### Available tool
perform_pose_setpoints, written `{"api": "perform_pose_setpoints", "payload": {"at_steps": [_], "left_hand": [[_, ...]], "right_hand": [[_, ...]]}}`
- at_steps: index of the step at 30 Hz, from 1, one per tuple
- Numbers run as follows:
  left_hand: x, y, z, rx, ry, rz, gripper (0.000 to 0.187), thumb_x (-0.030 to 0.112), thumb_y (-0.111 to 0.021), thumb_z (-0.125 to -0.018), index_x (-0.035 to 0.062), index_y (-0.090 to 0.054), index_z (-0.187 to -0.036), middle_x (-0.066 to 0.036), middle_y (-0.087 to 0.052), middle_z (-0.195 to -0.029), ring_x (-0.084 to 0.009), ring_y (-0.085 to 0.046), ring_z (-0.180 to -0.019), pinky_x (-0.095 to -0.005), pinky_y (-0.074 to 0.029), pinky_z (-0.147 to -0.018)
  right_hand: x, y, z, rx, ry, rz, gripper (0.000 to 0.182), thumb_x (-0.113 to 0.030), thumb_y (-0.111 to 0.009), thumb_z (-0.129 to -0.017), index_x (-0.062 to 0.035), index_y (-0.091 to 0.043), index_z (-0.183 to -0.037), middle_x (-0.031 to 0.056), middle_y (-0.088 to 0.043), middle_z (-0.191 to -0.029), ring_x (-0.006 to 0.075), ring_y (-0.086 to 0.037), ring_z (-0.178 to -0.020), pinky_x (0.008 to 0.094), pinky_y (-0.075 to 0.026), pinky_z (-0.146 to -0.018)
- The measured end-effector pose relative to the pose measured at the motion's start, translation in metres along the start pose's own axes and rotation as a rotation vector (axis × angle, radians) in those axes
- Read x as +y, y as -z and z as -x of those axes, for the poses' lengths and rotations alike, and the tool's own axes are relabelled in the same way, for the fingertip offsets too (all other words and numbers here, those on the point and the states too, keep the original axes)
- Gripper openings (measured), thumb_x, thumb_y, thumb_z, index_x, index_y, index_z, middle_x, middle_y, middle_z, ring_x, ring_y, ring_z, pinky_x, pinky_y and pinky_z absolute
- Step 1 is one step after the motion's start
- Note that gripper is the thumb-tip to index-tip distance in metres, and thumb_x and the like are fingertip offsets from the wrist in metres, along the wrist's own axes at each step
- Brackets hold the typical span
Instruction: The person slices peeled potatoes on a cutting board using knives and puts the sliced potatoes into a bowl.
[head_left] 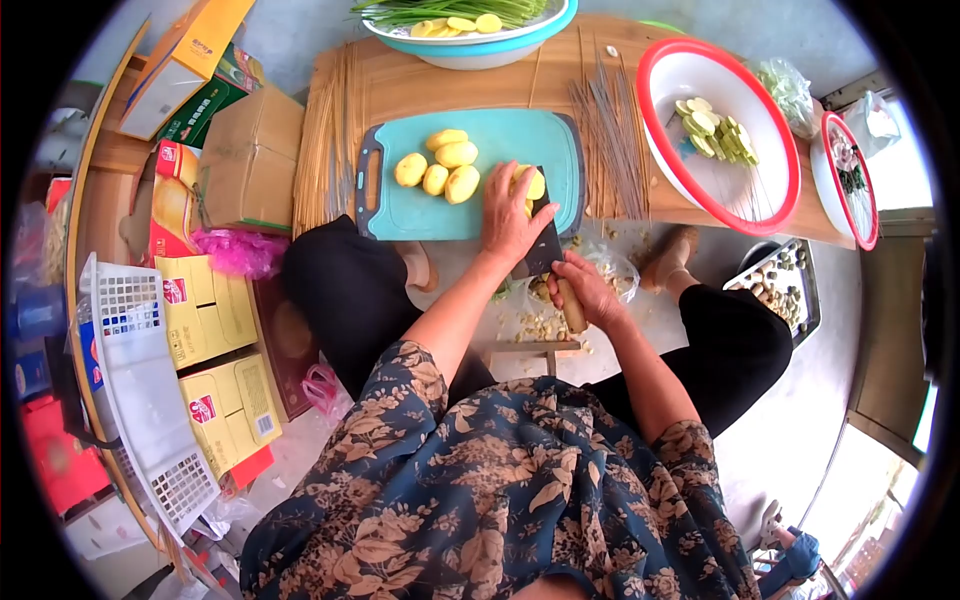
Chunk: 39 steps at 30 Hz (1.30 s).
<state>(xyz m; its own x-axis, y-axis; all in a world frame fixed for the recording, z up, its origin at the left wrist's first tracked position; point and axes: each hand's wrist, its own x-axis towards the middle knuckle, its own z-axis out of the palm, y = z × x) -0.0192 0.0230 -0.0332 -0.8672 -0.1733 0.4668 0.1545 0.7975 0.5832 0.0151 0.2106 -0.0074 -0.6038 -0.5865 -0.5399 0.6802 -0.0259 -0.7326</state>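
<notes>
On the teal cutting board [400, 212] several peeled yellow potatoes [456, 154] lie in a loose cluster. Just right of them, my left hand [508, 222] grips a potato [535, 184] near the board's right side, its fingers curved over it and partly hiding it. My right hand [592, 290] is closed around the wooden handle of a cleaver [543, 250]. The dark, broad blade points away from me, beside my left hand and up against the held potato, reaching past the board's near edge.
Bundles of skewers [325, 150] flank the board. A red-rimmed basin [656, 100] holds sliced vegetables; a blue-rimmed basin [480, 52] with long green stems and yellow slices stands behind. Below the table are a bag of peelings [612, 270] and a tray [812, 318]. Cartons [250, 150] stand left.
</notes>
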Motion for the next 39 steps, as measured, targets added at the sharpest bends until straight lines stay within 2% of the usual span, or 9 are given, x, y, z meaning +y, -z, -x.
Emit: {"api": "perform_pose_setpoints", "payload": {"at_steps": [6, 9, 12, 18, 25, 28, 33, 34, 39], "left_hand": [[0.015, 0.017, -0.013, -0.018, 0.005, 0.089, 0.067, 0.039, -0.075, -0.082, 0.0062, -0.054, -0.136, -0.022, -0.042, -0.143, -0.0458, -0.037, -0.135, -0.0536, -0.031, -0.114], [0.035, 0.042, -0.056, 0.011, -0.087, 0.069, 0.062, 0.034, -0.076, -0.083, 0.0054, -0.055, -0.135, -0.022, -0.043, -0.142, -0.0454, -0.04, -0.133, -0.0535, -0.033, -0.113], [0.033, 0.065, -0.119, 0.082, -0.163, 0.078, 0.057, 0.031, -0.074, -0.087, 0.0029, -0.057, -0.134, -0.023, -0.048, -0.14, -0.0426, -0.045, -0.13, -0.0497, -0.036, -0.111], [-0.034, 0.095, -0.244, 0.163, -0.318, 0.079, 0.045, 0.027, -0.074, -0.086, 0.0028, -0.063, -0.123, -0.021, -0.058, -0.125, -0.0395, -0.055, -0.118, -0.0457, -0.044, -0.103], [-0.108, 0.1, -0.322, 0.074, -0.288, -0.317, 0.038, 0.038, -0.068, -0.091, 0.0106, -0.068, -0.118, -0.013, -0.063, -0.118, -0.0324, -0.06, -0.112, -0.0425, -0.047, -0.097], [-0.121, 0.099, -0.33, 0.126, -0.214, -0.411, 0.037, 0.039, -0.068, -0.092, 0.0121, -0.069, -0.118, -0.013, -0.063, -0.119, -0.0321, -0.06, -0.112, -0.043, -0.047, -0.097], [-0.089, 0.118, -0.309, 0.325, 0.009, 0.009, 0.031, 0.031, -0.069, -0.092, 0.0103, -0.071, -0.115, -0.013, -0.066, -0.117, -0.0288, -0.064, -0.108, -0.041, -0.051, -0.091], [-0.085, 0.12, -0.295, 0.355, 0.001, 0.093, 0.027, 0.024, -0.07, -0.092, 0.0078, -0.071, -0.113, -0.011, -0.07, -0.107, -0.0218, -0.069, -0.096, -0.0352, -0.053, -0.083], [-0.068, 0.126, -0.162, 0.045, 0.223, 0.243, 0.017, 0.017, -0.067, -0.094, 0.005, -0.071, -0.106, 0.002, -0.067, -0.08, -0.0081, -0.063, -0.075, -0.0264, -0.052, -0.072]], "right_hand": [[-0.024, -0.018, 0.017, -0.019, 0.055, -0.022, 0.01, -0.018, -0.053, -0.1, -0.0074, -0.054, -0.099, 0.0064, -0.058, -0.073, 0.0166, -0.054, -0.057, 0.0289, -0.045, -0.056], [-0.062, -0.03, 0.022, 0.024, 0.074, -0.087, 0.011, -0.016, -0.052, -0.101, -0.0081, -0.054, -0.107, 0.007, -0.057, -0.07, 0.0175, -0.053, -0.054, 0.0284, -0.045, -0.052], [-0.118, -0.045, 0.002, 0.031, 0.142, -0.038, 0.008, -0.015, -0.052, -0.101, -0.0071, -0.051, -0.102, 0.0082, -0.057, -0.07, 0.018, -0.054, -0.053, 0.0289, -0.045, -0.051], [-0.216, -0.091, -0.066, -0.077, 0.24, 0.039, 0.013, -0.017, -0.053, -0.102, -0.0068, -0.047, -0.096, 0.0076, -0.058, -0.073, 0.0166, -0.054, -0.056, 0.0301, -0.047, -0.052], [-0.235, -0.094, -0.105, -0.084, 0.161, -0.059, 0.01, -0.016, -0.051, -0.101, -0.0063, -0.05, -0.099, 0.0073, -0.059, -0.075, 0.0168, -0.056, -0.058, 0.0324, -0.049, -0.054], [-0.224, -0.078, -0.08, -0.093, 0.154, -0.112, 0.01, -0.016, -0.051, -0.101, -0.0065, -0.049, -0.1, 0.0072, -0.059, -0.074, 0.0167, -0.055, -0.058, 0.032, -0.048, -0.054], [-0.209, -0.058, -0.03, 0.012, 0.16, -0.076, 0.008, -0.015, -0.052, -0.101, -0.0068, -0.049, -0.101, 0.0071, -0.058, -0.072, 0.0177, -0.054, -0.056, 0.031, -0.046, -0.053], [-0.203, -0.055, -0.016, 0.056, 0.197, -0.112, 0.008, -0.014, -0.052, -0.101, -0.0071, -0.05, -0.1, 0.0072, -0.057, -0.071, 0.0181, -0.054, -0.056, 0.0307, -0.046, -0.052], [-0.161, -0.026, 0.042, 0.056, 0.233, -0.212, 0.005, -0.013, -0.055, -0.099, -0.009, -0.053, -0.102, 0.0059, -0.055, -0.067, 0.0176, -0.05, -0.047, 0.0292, -0.042, -0.046]]}}
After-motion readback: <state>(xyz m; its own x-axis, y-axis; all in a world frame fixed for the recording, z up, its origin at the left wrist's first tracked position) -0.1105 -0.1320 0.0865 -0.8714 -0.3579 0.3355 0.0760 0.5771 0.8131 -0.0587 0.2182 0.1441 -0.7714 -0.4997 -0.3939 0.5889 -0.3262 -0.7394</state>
